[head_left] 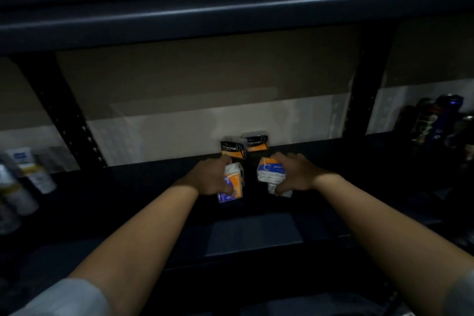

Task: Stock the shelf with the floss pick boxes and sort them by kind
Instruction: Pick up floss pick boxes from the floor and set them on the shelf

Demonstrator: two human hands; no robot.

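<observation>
Two black-and-orange charcoal floss pick boxes [233, 148] [257, 141] stand upright side by side at the back of the dark shelf [154, 187], against the pale wall. Just in front of them, my left hand [209, 177] grips a white, blue and orange floss pick box [230, 183]; its fingertips reach up to the left charcoal box. My right hand [295, 170] grips a white-and-blue floss pick box [270, 174] from the right side. The two held boxes are a small gap apart, low over the shelf.
White tubes and bottles [23, 174] crowd the shelf's left end. Dark cans and bottles [441, 120] stand at the far right. Black perforated uprights [66, 115] frame the bay, and a dark shelf beam [230, 13] runs overhead.
</observation>
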